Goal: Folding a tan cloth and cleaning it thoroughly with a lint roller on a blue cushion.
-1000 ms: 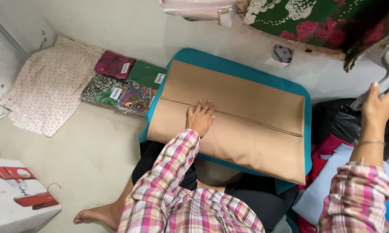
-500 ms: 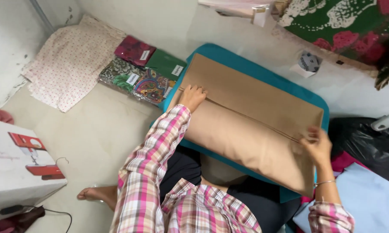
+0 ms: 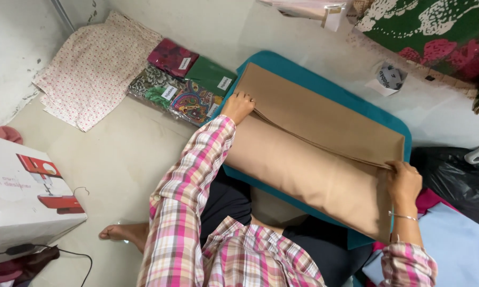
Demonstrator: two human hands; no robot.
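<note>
The person is sitting on the floor [image 3: 117, 159] with a folded tan cloth [image 3: 314, 154] lying across a teal cloth [image 3: 314, 79] in front of them. The left hand [image 3: 238, 106] is pinching the fold edge at the near-left corner, and the right hand [image 3: 404, 180] is gripping the same edge at the far end, fingers curled over it, though how many layers it is holding I cannot quite tell. The cloth is looking soft, light and limp, sagging between the hands, so taking it at both ends of the fold seems sensible. Packaged printed fabrics [image 3: 184, 87] are lying beside it, and a white box [image 3: 22, 196] is standing nearer.
</note>
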